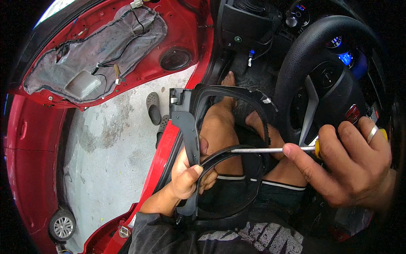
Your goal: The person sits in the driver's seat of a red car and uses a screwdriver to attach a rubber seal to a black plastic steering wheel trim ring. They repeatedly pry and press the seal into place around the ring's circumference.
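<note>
My left hand [186, 175] is closed round a black plastic trim frame [185, 127], which stands over my lap and has two large rounded openings. Clips show on its upper left corner and upper right edge. In my right hand [344, 165] is a screwdriver [262, 150] with a yellow handle, mostly hidden by the fingers. Its metal shaft points left, with the index finger stretched along it. The tip lies at the curved middle bar between the two openings; whether it is wedged in or only touching, I cannot tell.
The steering wheel [292, 80] is close beyond my right hand. At the left, the red car door [186, 29] stands open, its inner panel off, with a plastic sheet [114, 46] and loose wires. A grey clog [153, 108] lies on the concrete floor [97, 156] outside.
</note>
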The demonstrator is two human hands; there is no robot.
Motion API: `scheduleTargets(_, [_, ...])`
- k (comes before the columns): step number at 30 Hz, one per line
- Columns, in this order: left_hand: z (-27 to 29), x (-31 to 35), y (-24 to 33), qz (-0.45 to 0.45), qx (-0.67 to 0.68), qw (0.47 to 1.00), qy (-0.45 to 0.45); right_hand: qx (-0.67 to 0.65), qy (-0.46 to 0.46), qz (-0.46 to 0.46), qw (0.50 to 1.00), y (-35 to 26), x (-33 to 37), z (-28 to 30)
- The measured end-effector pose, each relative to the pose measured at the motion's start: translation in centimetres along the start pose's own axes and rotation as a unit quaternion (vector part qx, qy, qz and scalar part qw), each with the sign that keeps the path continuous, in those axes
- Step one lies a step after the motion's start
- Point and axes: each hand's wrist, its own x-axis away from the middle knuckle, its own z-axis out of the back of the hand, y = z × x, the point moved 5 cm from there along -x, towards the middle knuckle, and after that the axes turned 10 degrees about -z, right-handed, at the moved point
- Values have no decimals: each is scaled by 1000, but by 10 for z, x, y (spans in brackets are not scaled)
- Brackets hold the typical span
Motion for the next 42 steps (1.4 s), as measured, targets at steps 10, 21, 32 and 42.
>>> scheduleTargets(10, [-7, 11, 19, -36, -69, 997, 20, -23, 53, -12, 998, 2, 5, -13])
scheduleTargets(21, [-20, -4, 21, 0, -156, 987, 44, 11, 2, -39, 999, -4, 8, 9])
scheduleTargets(32, [-16, -2, 19, 0, -124, 991, 45, -1, -19, -52, 998, -6, 3, 8])
scheduleTargets(42, [-4, 7, 11, -11, -69, 997, 41, -33, -18, -26, 999, -1, -8, -1])
